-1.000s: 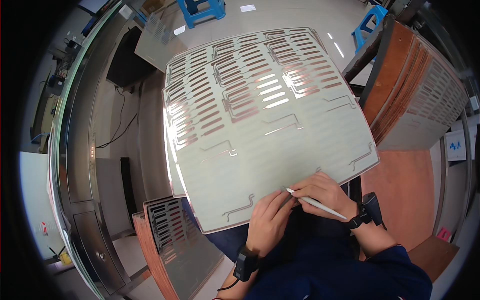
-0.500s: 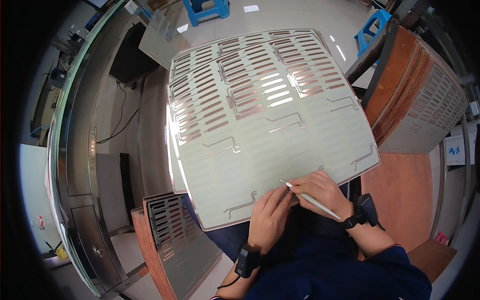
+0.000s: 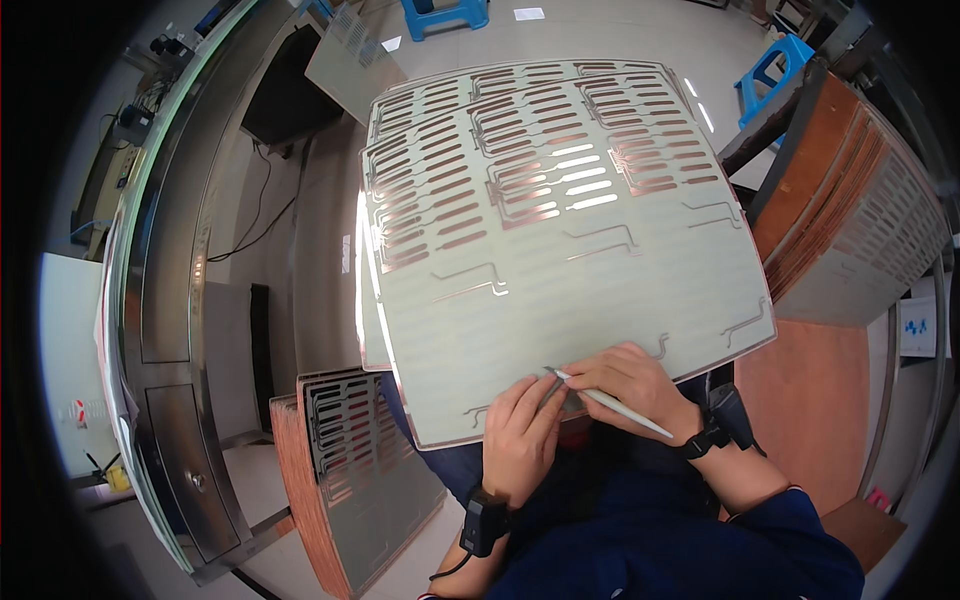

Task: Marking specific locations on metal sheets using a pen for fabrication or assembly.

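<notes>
Right hand (image 3: 630,388) pinched shut round white pen-shaped tool (image 3: 627,411), tip at copper-traced circuit panel (image 3: 560,315) just ahead. Left hand (image 3: 520,428) right beside, fingers bent, can't tell if gripping. Looks mid-job near panel's edge; no clue how much's left.

My circuit panel (image 3: 560,310) looks smooth, its coppery traces (image 3: 590,188) glossy metal; my pen-shaped tool (image 3: 628,414) seems smooth, my shirt (image 3: 690,540) matt cloth, the drawer (image 3: 183,450) shiny metal.
</notes>
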{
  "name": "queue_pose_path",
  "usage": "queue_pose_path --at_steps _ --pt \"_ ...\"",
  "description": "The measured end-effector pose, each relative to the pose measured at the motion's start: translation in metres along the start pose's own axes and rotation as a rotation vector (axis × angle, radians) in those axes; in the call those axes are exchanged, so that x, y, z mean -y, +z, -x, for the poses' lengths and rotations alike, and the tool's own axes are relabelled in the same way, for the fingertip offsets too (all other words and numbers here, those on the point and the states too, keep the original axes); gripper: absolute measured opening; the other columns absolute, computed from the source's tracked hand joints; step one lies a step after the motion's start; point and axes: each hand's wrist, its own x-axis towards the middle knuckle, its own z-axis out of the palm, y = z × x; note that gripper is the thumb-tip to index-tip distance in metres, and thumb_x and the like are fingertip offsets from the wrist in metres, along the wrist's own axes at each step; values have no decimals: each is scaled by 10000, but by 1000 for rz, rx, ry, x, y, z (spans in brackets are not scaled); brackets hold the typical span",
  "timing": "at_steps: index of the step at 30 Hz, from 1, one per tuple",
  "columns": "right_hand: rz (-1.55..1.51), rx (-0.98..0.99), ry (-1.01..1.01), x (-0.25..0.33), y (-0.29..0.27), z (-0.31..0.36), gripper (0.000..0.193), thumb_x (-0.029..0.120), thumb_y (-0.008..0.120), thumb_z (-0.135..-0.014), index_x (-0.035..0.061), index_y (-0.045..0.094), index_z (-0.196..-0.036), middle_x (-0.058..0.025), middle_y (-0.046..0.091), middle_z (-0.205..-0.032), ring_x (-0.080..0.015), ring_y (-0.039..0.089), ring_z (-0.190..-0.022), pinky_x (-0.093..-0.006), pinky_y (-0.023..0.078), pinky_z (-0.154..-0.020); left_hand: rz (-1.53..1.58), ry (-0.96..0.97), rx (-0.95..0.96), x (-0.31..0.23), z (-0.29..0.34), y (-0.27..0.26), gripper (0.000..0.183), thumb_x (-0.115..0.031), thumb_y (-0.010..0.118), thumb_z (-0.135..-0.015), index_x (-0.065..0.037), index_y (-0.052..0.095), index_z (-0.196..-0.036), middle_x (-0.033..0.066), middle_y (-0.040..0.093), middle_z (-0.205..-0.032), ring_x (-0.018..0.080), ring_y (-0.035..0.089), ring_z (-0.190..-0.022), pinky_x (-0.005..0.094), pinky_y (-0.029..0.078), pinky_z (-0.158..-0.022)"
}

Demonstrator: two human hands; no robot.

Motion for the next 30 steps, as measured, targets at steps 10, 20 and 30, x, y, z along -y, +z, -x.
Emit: queue_pose_path --at_steps 10,20,30 --pt "54 -45 -7 -1 7 0 342 -11 761 -751 97 659 -1058 -28 720 -1133 -213 689 -955 -341 514 -836 13 0 -12 1 -2 2 324 -43 700 -841 -58 718 -1164 85 654 -1257 309 597 -1142 430 451 -977" --pt "-19 -41 40 -11 3 -20 312 23 706 -814 51 654 -1121 -92 696 -1171 -292 663 -988 -382 514 -874 -37 -14 7 6 -28 -1 341 -64 682 -872 -54 693 -1213 102 619 -1316 328 548 -1228 452 436 -1007" --pt "-27 -59 75 -10 7 -29 329 13 699 -815 56 658 -1139 -99 693 -1179 -305 659 -977 -386 515 -878 -69 -35 -5 11 -32 2 353 -77 691 -870 -63 686 -1223 84 609 -1334 321 541 -1238 456 421 -1021"
